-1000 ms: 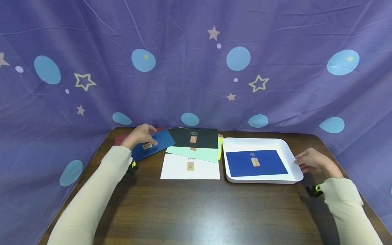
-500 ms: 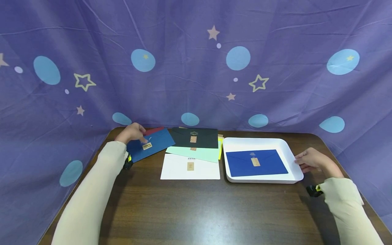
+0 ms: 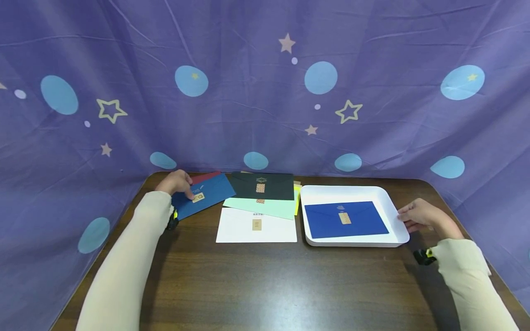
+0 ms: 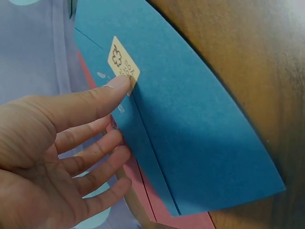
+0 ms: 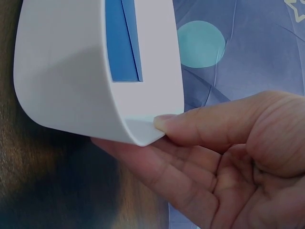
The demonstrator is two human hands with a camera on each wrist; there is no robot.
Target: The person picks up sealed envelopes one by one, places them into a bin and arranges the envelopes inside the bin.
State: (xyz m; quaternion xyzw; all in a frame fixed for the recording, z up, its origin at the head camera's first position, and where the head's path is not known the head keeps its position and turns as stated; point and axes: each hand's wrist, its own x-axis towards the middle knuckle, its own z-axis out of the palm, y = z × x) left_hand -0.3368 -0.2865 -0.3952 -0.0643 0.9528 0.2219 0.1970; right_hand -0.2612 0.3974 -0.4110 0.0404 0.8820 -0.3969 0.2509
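Note:
My left hand (image 3: 175,183) is over a blue envelope (image 3: 215,192) at the table's back left. In the left wrist view its thumb (image 4: 90,105) touches the cream sticker (image 4: 121,59) on that envelope. The other fingers are spread and loosely bent, their tips at the envelope's long edge. Beneath lies a red envelope (image 3: 205,177), mostly hidden. My right hand (image 3: 422,216) grips the right end of a white tray (image 3: 339,195), thumb inside the wall and fingers under it. A darker blue envelope (image 3: 345,220) lies flat in the tray.
Between hand and tray, a black envelope (image 3: 271,186), a mint one (image 3: 273,208) and a white one (image 3: 236,225) overlap. A yellow edge (image 3: 297,200) peeks out beside them. A purple curtain (image 3: 248,92) hangs behind the brown wooden table (image 3: 248,285).
My left hand has slid leftward across the blue envelope, its thumb now at the sticker. The envelope, the tray and my right hand keep their places.

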